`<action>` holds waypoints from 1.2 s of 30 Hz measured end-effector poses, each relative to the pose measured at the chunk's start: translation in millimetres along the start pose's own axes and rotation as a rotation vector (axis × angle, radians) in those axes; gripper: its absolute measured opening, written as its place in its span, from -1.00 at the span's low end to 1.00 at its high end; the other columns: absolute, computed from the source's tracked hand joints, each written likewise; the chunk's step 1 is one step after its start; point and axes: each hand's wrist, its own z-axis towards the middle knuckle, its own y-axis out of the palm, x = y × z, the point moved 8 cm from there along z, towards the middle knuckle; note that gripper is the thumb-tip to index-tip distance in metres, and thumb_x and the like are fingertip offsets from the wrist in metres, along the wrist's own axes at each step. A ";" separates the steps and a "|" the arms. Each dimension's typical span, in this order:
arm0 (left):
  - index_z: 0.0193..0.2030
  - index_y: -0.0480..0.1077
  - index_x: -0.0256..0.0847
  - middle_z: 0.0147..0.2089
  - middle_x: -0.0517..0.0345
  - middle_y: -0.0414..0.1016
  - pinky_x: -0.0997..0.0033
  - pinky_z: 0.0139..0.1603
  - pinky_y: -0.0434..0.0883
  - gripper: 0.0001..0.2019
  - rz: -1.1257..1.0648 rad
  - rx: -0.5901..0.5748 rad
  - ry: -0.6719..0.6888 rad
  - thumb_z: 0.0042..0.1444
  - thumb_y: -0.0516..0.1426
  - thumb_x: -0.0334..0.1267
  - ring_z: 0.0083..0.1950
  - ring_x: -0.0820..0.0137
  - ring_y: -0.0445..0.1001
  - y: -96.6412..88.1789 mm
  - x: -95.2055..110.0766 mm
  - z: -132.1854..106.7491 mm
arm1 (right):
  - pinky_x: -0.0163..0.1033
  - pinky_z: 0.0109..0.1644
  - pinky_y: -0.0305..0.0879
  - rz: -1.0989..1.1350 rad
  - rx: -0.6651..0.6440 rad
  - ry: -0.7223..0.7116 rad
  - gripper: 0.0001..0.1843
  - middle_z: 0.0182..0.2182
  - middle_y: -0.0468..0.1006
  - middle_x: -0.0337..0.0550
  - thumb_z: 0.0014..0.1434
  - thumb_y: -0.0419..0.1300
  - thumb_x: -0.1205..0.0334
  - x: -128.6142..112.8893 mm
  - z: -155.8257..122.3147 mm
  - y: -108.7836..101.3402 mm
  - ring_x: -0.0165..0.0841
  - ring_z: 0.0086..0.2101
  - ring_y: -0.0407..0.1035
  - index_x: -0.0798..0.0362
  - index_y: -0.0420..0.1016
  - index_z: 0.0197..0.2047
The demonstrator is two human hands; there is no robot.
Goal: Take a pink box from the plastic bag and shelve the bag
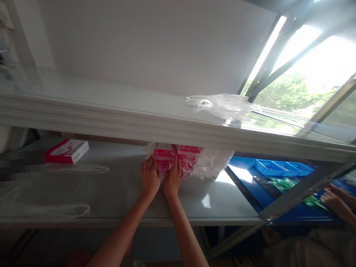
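Observation:
On the lower grey shelf lies a clear plastic bag (212,160) with red and white boxes (188,154) inside it, partly hidden under the upper shelf's edge. The fingers of my left hand (151,176) are bent around the bag's near left side. Close beside it, my right hand (172,180) grips the front of the bag, its fingers pointing away from me. Farther left, a red and white box (67,151) rests on the same shelf, near an empty clear plastic bag (56,192) spread flat.
Above my hands runs the upper shelf (118,117), with a crumpled clear bag (221,104) on it. At right, a co-worker's hands (336,203) are near green packets (285,184) on a blue table with a blue divided tray (282,168). A slanted metal post (305,187) stands between.

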 end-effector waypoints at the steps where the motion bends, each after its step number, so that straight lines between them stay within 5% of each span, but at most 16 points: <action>1: 0.27 0.19 -0.39 0.23 -0.24 0.32 -0.07 0.27 0.12 -0.46 0.002 0.000 0.006 0.10 -0.03 -0.49 0.23 0.08 0.26 0.0 0.2 -0.3 | 0.07 0.23 -0.07 -0.011 -0.009 -0.001 -0.28 0.25 0.19 0.13 0.19 -0.22 0.41 -0.1 -0.3 1.4 -0.23 0.27 -0.04 0.13 -0.24 0.42; 9: 0.34 0.04 -0.47 0.30 -0.30 0.20 0.04 0.28 0.18 -0.38 -0.083 -0.005 0.026 0.10 0.00 -0.45 0.30 0.07 0.18 7.5 -4.1 -5.7 | 0.12 0.29 -0.24 -0.140 -0.050 -0.045 -0.28 0.25 0.19 0.19 0.16 -0.20 0.45 -9.4 -1.8 2.4 -0.25 0.30 -0.12 0.23 -0.20 0.41; 16: 0.41 -0.22 -0.44 0.43 -0.30 -0.13 -0.03 0.35 0.08 -0.25 -0.039 -0.028 0.078 0.07 -0.01 -0.51 0.44 0.05 -0.16 16.7 1.0 -14.6 | 0.14 0.31 -0.33 -0.207 -0.097 -0.046 -0.25 0.30 0.10 0.15 0.13 -0.18 0.47 -11.8 -1.2 3.8 -0.25 0.31 -0.15 0.24 -0.19 0.41; 21: 0.41 -0.24 -0.46 0.42 -0.32 -0.11 -0.01 0.34 0.09 -0.25 0.024 -0.049 0.076 0.08 -0.02 -0.50 0.43 0.04 -0.13 21.1 -0.4 -14.5 | 0.18 0.32 -0.42 -0.258 -0.115 -0.095 -0.27 0.32 0.04 0.17 0.15 -0.18 0.47 -14.8 -1.2 8.9 -0.25 0.32 -0.18 0.26 -0.18 0.40; 36: 0.42 -0.40 -0.41 0.42 -0.34 -0.10 -0.03 0.33 0.13 -0.18 0.020 -0.006 0.081 0.05 -0.05 -0.54 0.43 0.07 -0.11 13.7 -13.4 -25.3 | 0.19 0.27 -0.19 -0.212 0.099 0.006 -0.35 0.28 0.10 0.25 0.17 -0.11 0.33 -2.5 -5.5 -12.9 -0.11 0.30 -0.21 0.31 0.02 0.33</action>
